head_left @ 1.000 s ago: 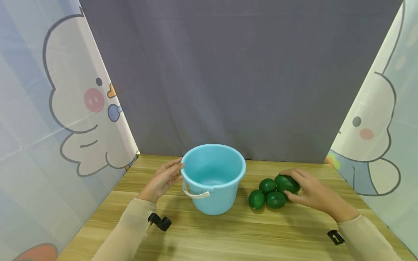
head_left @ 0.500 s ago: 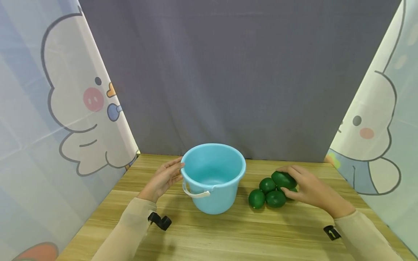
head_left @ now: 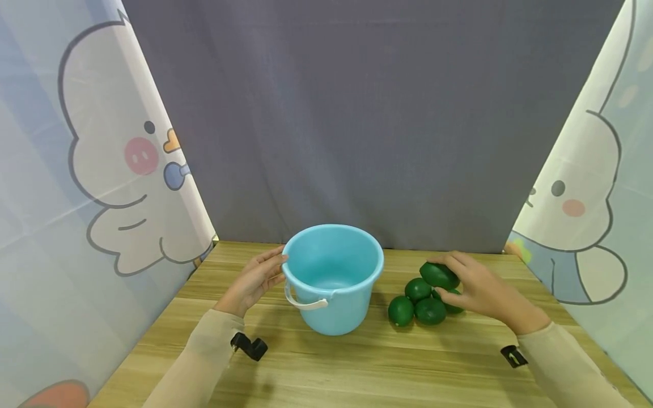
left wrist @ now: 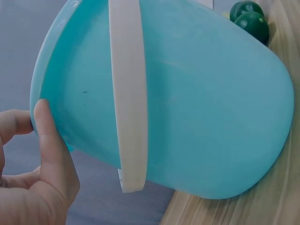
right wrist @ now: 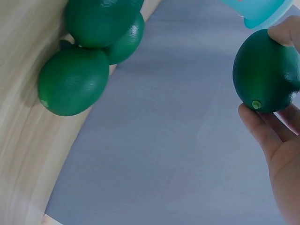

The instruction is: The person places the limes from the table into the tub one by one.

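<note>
A light-blue bucket (head_left: 331,314) with a white handle (head_left: 311,306) stands upright on the table. My left hand (head_left: 255,280) touches the left side of its rim, fingers mostly straight and outside the opening; the left wrist view shows the thumb (left wrist: 51,140) at the rim. To the bucket's right, my right hand (head_left: 476,286) grips a glossy dark-green avocado (head_left: 439,275) between thumb and fingers. It is raised above several similar avocados (head_left: 430,311) grouped on the table. In the right wrist view, background shows between the held avocado (right wrist: 265,70) and the others.
The wooden table (head_left: 352,374) ends at the back against a dark grey cloth (head_left: 347,124). Cartoon-printed curtains (head_left: 46,226) hang at both sides. Each wrist carries a small black device (head_left: 250,345).
My right hand has lifted the avocado and shifted it slightly left, uncovering more of the avocado beneath. The left hand and the bucket have stayed put.
</note>
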Demonstrator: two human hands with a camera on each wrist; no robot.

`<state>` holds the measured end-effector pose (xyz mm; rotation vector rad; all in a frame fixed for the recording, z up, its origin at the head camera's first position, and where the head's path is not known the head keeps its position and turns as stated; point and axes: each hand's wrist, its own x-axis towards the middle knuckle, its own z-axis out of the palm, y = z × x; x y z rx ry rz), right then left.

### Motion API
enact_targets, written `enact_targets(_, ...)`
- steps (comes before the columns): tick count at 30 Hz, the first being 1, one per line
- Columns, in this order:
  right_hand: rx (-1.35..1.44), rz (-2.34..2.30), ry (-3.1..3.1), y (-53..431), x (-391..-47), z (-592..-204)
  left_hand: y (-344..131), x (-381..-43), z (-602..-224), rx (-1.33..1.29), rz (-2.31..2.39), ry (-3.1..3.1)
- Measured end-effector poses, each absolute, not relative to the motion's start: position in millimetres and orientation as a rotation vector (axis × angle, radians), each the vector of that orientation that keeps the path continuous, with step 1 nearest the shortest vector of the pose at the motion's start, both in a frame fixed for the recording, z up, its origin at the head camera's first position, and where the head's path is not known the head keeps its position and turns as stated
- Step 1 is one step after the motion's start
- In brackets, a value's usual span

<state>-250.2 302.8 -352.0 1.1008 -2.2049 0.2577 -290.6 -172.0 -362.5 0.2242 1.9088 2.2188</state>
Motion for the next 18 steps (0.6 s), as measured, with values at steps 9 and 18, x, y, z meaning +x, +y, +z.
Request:
enact_targets(9,1.121,0.269,-2.175,298.3,-252.3,-342.9,-171.9,-290.6,-362.7,0.230,2.222,1.919)
enact_targets(18,1.128,0.264,-2.147,293.4,-254.7,-338.6,-171.1,-290.6,-362.5,0.222,2.220,1.921)
